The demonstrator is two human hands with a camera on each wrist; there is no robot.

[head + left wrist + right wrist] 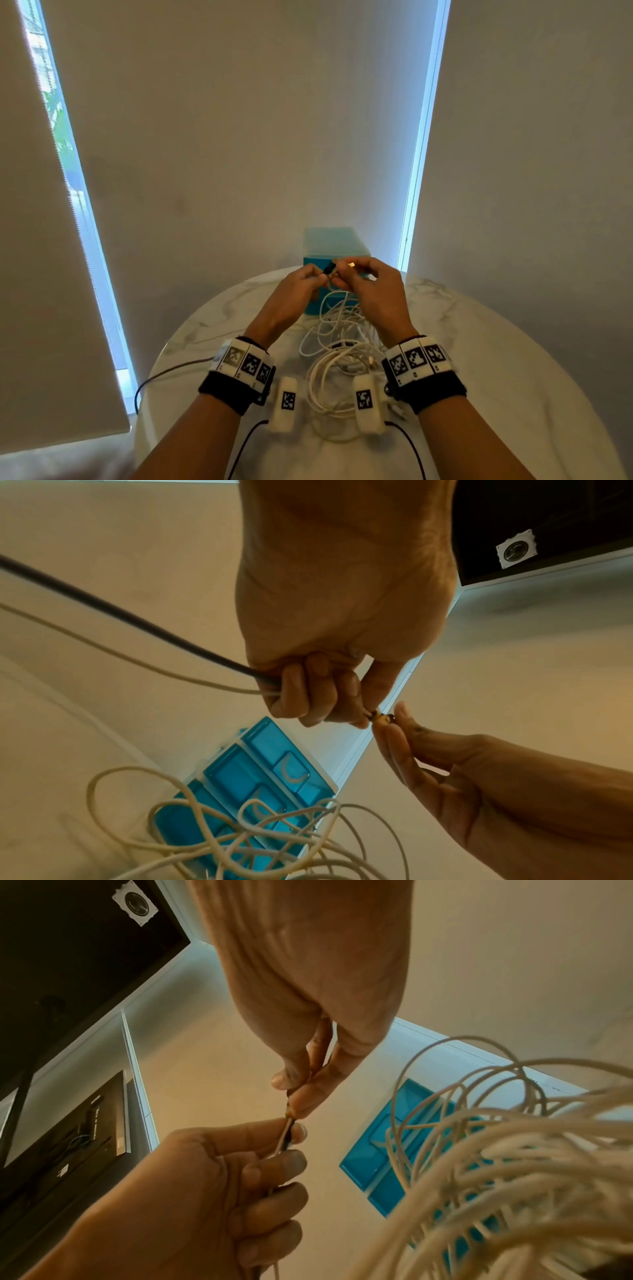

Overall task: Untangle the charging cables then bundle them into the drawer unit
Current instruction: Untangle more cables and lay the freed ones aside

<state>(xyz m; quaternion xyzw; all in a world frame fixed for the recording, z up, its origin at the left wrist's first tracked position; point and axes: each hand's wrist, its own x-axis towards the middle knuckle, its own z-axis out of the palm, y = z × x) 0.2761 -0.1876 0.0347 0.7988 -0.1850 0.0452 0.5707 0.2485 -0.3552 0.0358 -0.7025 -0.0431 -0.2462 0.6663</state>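
Both hands are raised over the table in front of the blue drawer unit point(334, 246). My left hand point(320, 278) is curled round a black cable point(137, 620) and a thin white cable point(120, 656), with the black plug point(329, 268) sticking out of its fingers. My right hand point(342, 275) pinches a cable end with a metal connector point(351, 264) right against the left hand's fingertips point(298, 1133). A tangle of white charging cables point(339, 359) lies on the table below and hangs up towards the hands. The drawers point(260, 777) look closed.
The round marble table point(496, 342) has its edge close on the left and right. Black sensor wires point(161, 375) trail from my wrists over the near edge. Behind the drawer unit stands a wall with drawn blinds point(239, 137).
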